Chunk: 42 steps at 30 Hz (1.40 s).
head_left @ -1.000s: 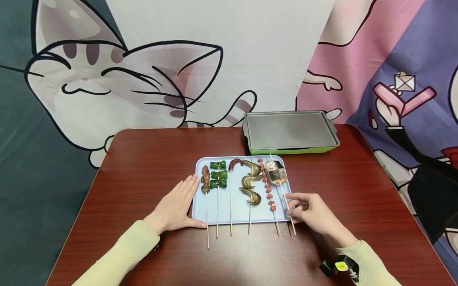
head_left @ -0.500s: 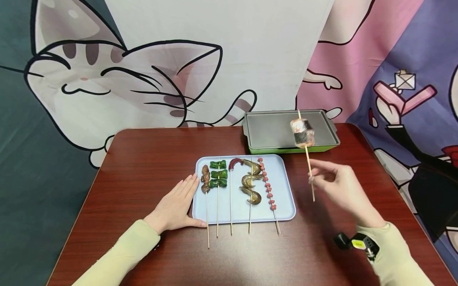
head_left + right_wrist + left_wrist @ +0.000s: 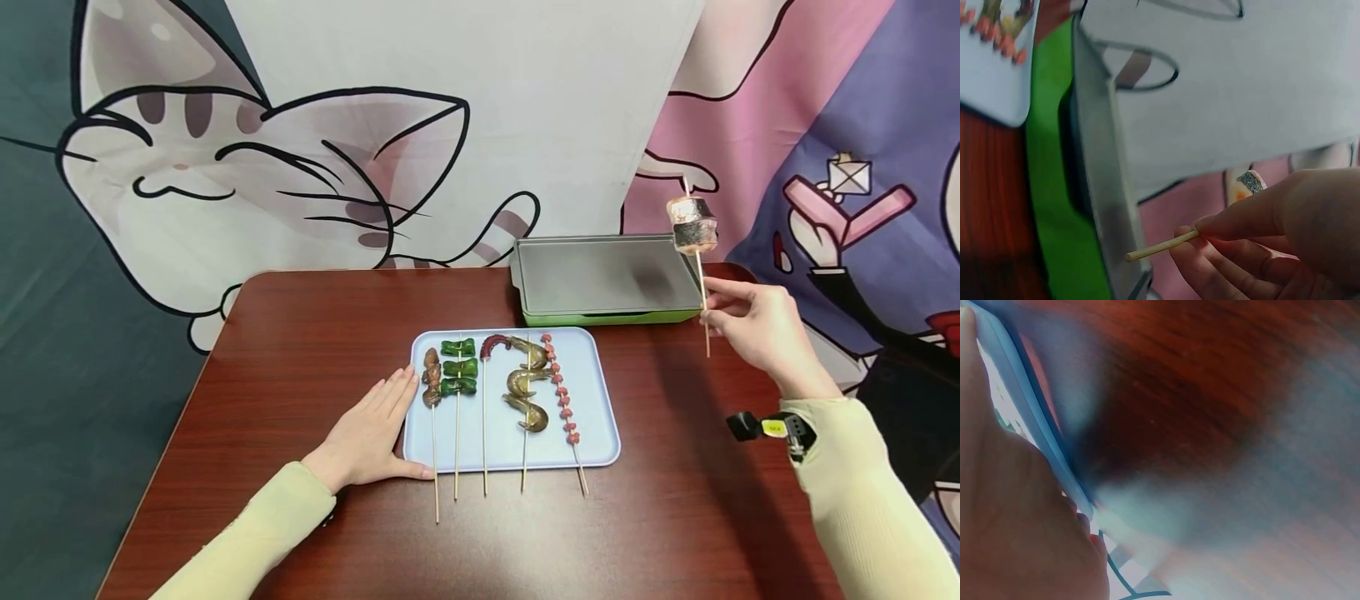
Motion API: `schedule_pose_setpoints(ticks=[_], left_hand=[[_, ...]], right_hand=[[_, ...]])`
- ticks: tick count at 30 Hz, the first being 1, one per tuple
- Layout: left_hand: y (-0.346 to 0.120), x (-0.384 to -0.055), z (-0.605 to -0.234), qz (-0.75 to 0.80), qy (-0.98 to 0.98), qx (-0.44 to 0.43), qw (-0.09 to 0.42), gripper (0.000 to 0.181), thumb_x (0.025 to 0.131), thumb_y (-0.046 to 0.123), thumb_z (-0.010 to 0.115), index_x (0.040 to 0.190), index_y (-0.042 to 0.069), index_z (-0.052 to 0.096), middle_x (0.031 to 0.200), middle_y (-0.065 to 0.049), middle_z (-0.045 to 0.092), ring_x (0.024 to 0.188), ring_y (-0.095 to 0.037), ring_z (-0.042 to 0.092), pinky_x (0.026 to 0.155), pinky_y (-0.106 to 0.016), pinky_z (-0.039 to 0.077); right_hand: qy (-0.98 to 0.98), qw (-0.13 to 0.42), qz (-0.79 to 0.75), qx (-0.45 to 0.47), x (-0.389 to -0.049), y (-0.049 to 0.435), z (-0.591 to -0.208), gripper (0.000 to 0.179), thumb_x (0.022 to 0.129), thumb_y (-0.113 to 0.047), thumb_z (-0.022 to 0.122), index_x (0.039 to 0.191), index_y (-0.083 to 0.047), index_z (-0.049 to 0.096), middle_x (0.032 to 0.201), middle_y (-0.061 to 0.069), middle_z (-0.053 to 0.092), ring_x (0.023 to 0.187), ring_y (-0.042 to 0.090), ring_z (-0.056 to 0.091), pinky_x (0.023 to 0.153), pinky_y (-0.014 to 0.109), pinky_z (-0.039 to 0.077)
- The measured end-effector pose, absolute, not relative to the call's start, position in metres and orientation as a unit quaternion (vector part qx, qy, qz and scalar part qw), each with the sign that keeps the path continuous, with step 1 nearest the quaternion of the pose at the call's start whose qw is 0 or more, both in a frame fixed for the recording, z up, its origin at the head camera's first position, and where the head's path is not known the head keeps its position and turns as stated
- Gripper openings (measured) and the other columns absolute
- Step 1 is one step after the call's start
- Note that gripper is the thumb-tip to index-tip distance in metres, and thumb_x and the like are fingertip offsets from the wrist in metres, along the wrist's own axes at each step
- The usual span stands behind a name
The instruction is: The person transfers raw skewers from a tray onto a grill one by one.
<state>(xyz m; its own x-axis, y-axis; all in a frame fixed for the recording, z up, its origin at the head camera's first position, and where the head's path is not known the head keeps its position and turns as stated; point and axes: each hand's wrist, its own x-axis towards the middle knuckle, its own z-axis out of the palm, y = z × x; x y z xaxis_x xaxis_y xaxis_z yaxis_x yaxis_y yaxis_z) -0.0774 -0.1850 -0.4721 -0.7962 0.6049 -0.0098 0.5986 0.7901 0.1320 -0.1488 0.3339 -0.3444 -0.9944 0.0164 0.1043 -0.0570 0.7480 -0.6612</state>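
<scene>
Pinching the skewer (image 3: 693,233) by its bare stick (image 3: 699,265), the smart place for something likely light, stiff but soft-topped, the right hand (image 3: 761,327) holds it aloft near the griddle (image 3: 592,275) while the left hand (image 3: 369,427) rests straight-fingered against the tray (image 3: 596,408).

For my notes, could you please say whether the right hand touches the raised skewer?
Touching: the right wrist view shows the right hand pinching the raised skewer.
</scene>
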Motion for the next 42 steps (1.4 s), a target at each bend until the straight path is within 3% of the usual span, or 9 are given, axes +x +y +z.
schedule_pose_setpoints(ticks=[7,12,31,39,42], left_hand=[[-0.186,-0.076,-0.474,0.072,0.943,0.324,0.01,0.129,0.075,0.088,0.059,0.154,-0.011,0.032,0.162,-0.026,0.025,0.149,-0.039,0.025,0.119,-0.05,0.027],[-0.186,-0.077,-0.475,0.074,0.942,0.327,0.007,0.129,0.075,0.087,0.06,0.154,-0.011,0.032,0.162,-0.026,0.025,0.149,-0.038,0.025,0.119,-0.05,0.027],[-0.186,-0.077,-0.474,0.069,0.944,0.322,0.019,0.13,0.075,0.089,0.057,0.155,-0.01,0.029,0.163,-0.025,0.023,0.151,-0.037,0.022,0.12,-0.049,0.024],[-0.186,-0.078,-0.475,0.075,0.944,0.321,0.019,0.129,0.076,0.087,0.059,0.155,-0.01,0.029,0.163,-0.025,0.023,0.151,-0.037,0.022,0.12,-0.048,0.024],[-0.187,-0.078,-0.476,0.074,0.944,0.32,0.021,0.129,0.076,0.087,0.059,0.155,-0.01,0.029,0.164,-0.024,0.022,0.151,-0.037,0.021,0.121,-0.048,0.023]], right_hand=[[-0.931,-0.011,0.365,-0.003,-0.173,0.349,-0.367,0.044,0.092,0.006,0.065,0.135,0.01,0.059,0.096,0.022,0.072,0.069,0.011,0.072,0.057,0.023,0.056],[-0.94,-0.036,0.339,-0.001,-0.186,0.354,-0.38,0.042,0.09,0.003,0.066,0.131,0.011,0.062,0.089,0.018,0.073,0.065,0.019,0.071,0.051,0.024,0.05],[-0.941,-0.075,0.328,-0.022,-0.201,0.358,-0.391,0.041,0.087,0.002,0.068,0.126,0.014,0.064,0.088,0.017,0.072,0.067,0.018,0.07,0.056,0.031,0.059],[-0.955,-0.038,0.294,-0.018,-0.198,0.358,-0.383,0.044,0.09,-0.013,0.07,0.128,0.009,0.065,0.095,0.02,0.075,0.066,0.024,0.073,0.054,0.023,0.051],[-0.961,0.005,0.276,-0.023,-0.192,0.355,-0.371,0.047,0.091,-0.024,0.074,0.128,0.004,0.068,0.101,0.019,0.075,0.073,0.011,0.069,0.059,0.022,0.047]])
